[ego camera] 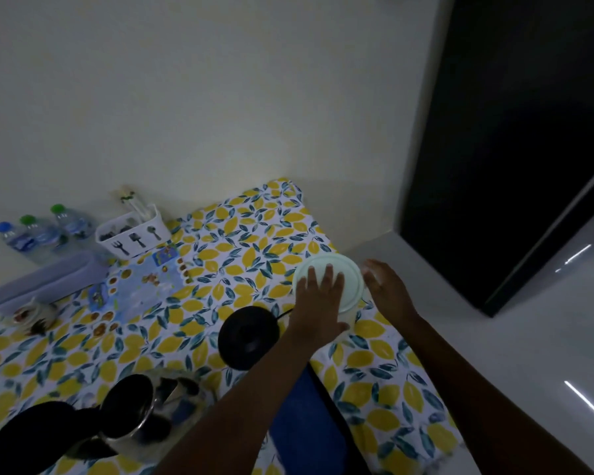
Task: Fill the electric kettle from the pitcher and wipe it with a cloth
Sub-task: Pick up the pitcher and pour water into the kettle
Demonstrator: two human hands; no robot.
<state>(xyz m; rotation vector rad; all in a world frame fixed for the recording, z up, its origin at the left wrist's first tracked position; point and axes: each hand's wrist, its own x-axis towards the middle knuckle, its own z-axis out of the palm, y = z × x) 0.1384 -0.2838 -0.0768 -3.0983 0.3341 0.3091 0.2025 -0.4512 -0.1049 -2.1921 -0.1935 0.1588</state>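
Observation:
The pitcher stands near the table's far right edge, seen from above as a pale green round lid (pixel 348 277). My left hand (pixel 319 298) lies flat on that lid with the fingers spread. My right hand (pixel 388 289) is at the pitcher's right side, fingers extended and blurred; I cannot tell whether it touches. The steel electric kettle (pixel 131 409) sits at the lower left with its black lid (pixel 31 437) swung open. Its round black base (pixel 247 334) lies just left of my left wrist. A folded blue cloth (pixel 306 430) lies under my left forearm.
The table carries a lemon-print tablecloth (pixel 240 255) and stands against a pale wall. At the back left are three water bottles (pixel 38 231), a white cutlery caddy (pixel 131 234), a lilac tray (pixel 48 279) and a small dish (pixel 31 313). A dark panel (pixel 515 132) rises at the right.

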